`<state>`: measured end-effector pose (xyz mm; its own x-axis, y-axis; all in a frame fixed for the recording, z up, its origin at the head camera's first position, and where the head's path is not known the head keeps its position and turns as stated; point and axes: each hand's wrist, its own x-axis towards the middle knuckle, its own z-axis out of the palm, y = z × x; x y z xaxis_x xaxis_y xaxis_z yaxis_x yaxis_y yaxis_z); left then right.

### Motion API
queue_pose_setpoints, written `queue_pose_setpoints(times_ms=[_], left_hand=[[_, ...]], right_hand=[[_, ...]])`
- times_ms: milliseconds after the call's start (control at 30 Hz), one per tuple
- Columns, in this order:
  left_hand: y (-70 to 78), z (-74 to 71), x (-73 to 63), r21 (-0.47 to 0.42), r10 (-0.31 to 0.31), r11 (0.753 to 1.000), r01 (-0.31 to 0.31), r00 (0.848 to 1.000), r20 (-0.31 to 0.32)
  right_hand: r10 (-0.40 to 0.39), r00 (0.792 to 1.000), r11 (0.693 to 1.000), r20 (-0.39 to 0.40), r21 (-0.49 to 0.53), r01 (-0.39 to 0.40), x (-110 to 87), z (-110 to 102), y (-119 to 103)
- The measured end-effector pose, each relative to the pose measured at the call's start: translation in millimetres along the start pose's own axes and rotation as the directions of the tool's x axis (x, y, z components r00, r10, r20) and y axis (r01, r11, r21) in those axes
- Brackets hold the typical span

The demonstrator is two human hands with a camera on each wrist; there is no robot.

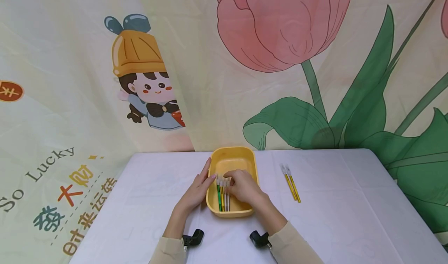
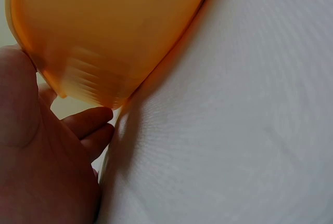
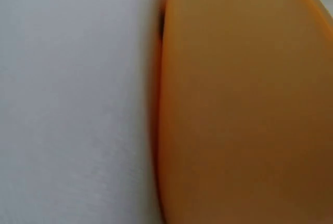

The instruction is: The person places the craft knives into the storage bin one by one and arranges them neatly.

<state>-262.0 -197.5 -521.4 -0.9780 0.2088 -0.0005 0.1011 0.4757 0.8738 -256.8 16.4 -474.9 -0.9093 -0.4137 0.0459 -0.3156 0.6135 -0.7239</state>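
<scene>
A yellow tray [image 1: 233,214] stands on the table with its long side pointing away from me. Inside, along its left, lie several slim pen-like sticks [image 1: 221,197] with pale clear tips, in green, yellow and brownish grey. My left hand [image 1: 194,190] holds the tray's left side, thumb over the rim, fingers along the outer wall [image 2: 99,73]. Reaching over the right rim, my right hand [image 1: 246,186] has curled fingers pinching at the tips of the rightmost sticks; the fingertips are partly hidden. In the right wrist view the tray's outer wall [image 3: 244,99] fills much of the picture.
Two yellow pen-like sticks [image 1: 291,184] with clear tips lie side by side on the table, right of the tray. A white cloth [image 1: 350,201] covers the table. Behind its back edge hangs a printed curtain [image 1: 210,81]. Black wrist cameras [image 1: 193,238] sit at both cuffs.
</scene>
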Motion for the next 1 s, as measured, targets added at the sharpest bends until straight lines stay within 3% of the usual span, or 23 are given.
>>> queue_pose_setpoints(times_ms=[233,700,1000], left_hand=[[-0.3,-0.5,0.5,0.002,0.020,1.000,-0.020,1.000,0.010],[0.4,1.0,0.9,0.003,-0.025,1.000,0.025,1.000,0.013],[1.8,0.7,-0.1,-0.007,0.008,1.000,-0.008,1.000,0.000]], right_hand=[[-0.004,1.000,0.999,-0.028,0.034,0.005,-4.5,-16,-5],[0.039,0.994,0.993,-0.107,0.115,-0.026,-13.4,-43,-2],[0.087,0.983,0.988,-0.160,0.137,-0.065,-16.8,-57,3]])
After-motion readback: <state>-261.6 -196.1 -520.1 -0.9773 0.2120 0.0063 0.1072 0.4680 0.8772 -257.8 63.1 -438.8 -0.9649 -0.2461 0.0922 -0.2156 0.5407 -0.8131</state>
